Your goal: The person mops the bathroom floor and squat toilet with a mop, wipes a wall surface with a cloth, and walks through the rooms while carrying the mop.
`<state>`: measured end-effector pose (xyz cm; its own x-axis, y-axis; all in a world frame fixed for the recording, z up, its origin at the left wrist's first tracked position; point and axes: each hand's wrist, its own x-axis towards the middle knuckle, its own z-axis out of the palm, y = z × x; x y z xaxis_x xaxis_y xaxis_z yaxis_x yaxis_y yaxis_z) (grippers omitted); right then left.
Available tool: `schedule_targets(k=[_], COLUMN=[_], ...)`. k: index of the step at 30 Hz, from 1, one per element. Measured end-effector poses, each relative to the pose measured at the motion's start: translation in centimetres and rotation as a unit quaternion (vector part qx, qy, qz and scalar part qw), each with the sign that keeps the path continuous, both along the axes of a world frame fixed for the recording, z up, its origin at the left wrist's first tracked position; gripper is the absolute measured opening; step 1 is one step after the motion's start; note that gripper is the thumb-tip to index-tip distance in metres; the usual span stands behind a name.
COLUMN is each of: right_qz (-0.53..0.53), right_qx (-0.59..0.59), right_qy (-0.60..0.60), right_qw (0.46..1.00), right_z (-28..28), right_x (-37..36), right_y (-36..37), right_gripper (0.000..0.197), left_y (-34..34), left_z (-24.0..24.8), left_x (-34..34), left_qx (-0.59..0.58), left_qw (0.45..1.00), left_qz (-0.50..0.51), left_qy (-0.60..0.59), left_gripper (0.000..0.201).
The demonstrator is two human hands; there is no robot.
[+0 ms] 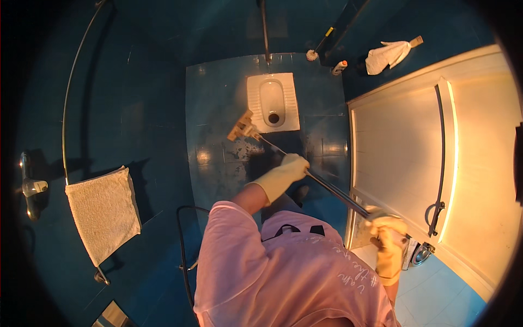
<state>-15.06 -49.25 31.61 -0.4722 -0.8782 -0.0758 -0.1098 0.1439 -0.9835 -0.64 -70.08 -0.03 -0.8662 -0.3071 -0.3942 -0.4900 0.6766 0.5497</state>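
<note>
Left hand (294,165): wearing a pale cream rubber glove (275,183) and grasping the long, slim metallic pole (339,194) partway along.
Right hand (388,231): wearing a yellowish rubber glove (389,259) and curling around the pole toward its near right end.
Flat beige-brown cleaning head (242,126): sitting at the pole's far left end, just beside the squat toilet's near left corner; slightly blurred, so contact with the floor is not telling clearly.
White ceramic squat toilet (272,92): lying far ahead in the dark blue tiled floor (212,103), which is showing wet-looking patches on the near side.
Far right: a round white-bristled brush (312,55) and a white bottle with an orange-red cap (339,67) are standing near the wall.
Left: a cream towel (103,212) is hanging from a thin metal rail (67,103).
</note>
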Motion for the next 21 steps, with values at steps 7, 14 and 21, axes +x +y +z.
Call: schedule_targets(k=[7,14,21], right_qz=[-0.072,-0.119,-0.160], right_qx=[-0.061,-0.057,-0.046], right_qy=[0.041,0.077,0.120], right_qw=[0.995,0.988,0.979], right_z=[1.8,3.6,7.4], right_x=[-4.8,-7.1,-6.1], right_y=[10.3,20.8,25.6], right_gripper=[0.035,0.044,0.042], left_y=[11.8,20.7,26.9], left_z=[1.0,3.7,5.7], left_x=[-8.3,-15.7,-18.6], left_qx=[0.076,0.076,0.107], left_qw=[0.996,0.986,0.963], left_qz=[-0.037,-0.148,-0.248], left_qy=[0.001,0.008,0.019], left_gripper=[0.018,0.022,0.019])
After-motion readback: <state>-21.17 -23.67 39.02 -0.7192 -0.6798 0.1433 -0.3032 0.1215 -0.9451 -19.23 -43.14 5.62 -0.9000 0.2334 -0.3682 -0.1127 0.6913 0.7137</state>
